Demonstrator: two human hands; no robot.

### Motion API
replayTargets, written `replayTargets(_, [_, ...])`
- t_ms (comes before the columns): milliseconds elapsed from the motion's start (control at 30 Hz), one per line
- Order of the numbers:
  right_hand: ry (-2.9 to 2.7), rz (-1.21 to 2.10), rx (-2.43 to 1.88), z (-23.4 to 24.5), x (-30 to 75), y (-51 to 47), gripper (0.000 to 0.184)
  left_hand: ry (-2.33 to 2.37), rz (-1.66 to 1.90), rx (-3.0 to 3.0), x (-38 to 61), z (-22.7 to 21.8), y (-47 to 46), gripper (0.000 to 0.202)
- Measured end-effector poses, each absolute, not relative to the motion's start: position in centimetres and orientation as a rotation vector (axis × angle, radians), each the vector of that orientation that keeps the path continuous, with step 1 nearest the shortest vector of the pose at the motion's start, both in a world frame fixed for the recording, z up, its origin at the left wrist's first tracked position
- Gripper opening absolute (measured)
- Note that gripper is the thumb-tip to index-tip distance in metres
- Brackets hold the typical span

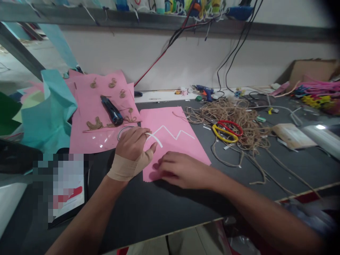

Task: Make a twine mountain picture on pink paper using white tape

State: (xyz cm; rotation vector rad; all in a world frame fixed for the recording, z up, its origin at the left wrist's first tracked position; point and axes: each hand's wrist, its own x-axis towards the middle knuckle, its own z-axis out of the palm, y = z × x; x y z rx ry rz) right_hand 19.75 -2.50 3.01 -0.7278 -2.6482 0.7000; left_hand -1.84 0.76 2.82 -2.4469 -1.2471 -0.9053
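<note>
Here, zigzag tape running left-right

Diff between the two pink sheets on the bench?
The near pink sheet carries a white zigzag strip and lies under both hands: left hand, right hand. The far pink sheet carries jute shapes and a utility knife, untouched. Both lie flat on the dark table.

Bare forearms, no sleeves, tan bandage wrap around left wrist

Left hand bandaged, curled; right hand flat.
</note>
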Motion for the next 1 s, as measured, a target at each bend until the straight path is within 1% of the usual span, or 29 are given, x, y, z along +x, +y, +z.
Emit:
replayTargets(33, [-2.463, 0.892, -0.826, 3.3, 19.9, -2.2, 0.014, -1.237, -0.901, -2.455, -1.8, 2.8, 0.7, 0.022])
replayTargets(133, [-1.733, 1.398, -1.034, 4.2, 20.0, -1.2, 0.028, -1.176, -0.889, -2.495, -1.6, 2.7, 0.7, 0.018])
replayTargets(200, [-1.361, 1.628, -1.062, 4.8, 19.7, -0.6, 0.035, -1.141, -0.892, -2.505, -1.5, 2.5, 0.7, 0.015])
replayTargets(267, [-1.201, 1.774, -1.043, 5.3, 19.1, 0.0, 0.039, -1.114, -0.906, -2.498, -1.5, 2.4, 0.8, 0.014])
replayTargets(433, [-1.285, 1.806, -0.879, 5.2, 18.6, 1.0, 0.034, -1.119, -0.924, -2.507, -1.8, 2.3, 1.0, 0.013])
replayTargets(567, [-1.245, 1.842, -0.92, 3.9, 19.6, 1.1, 0.035, -1.109, -0.888, -2.523, -2.0, 2.3, 1.1, 0.016])
replayTargets(767, [-1.126, 1.877, -0.964, 3.4, 19.0, -0.3, 0.044, -1.016, -0.832, -2.506, -1.7, 2.2, 1.0, 0.016])
replayTargets(900, [-1.153, 1.902, -0.975, 3.1, 18.6, -0.3, 0.042, -1.033, -0.787, -2.539, -1.6, 2.2, 1.0, 0.017])
replayTargets(1000, [-1.225, 1.905, -0.976, 2.6, 19.9, 0.9, 0.039, -1.041, -0.773, -2.588, -1.8, 2.2, 1.1, 0.014])
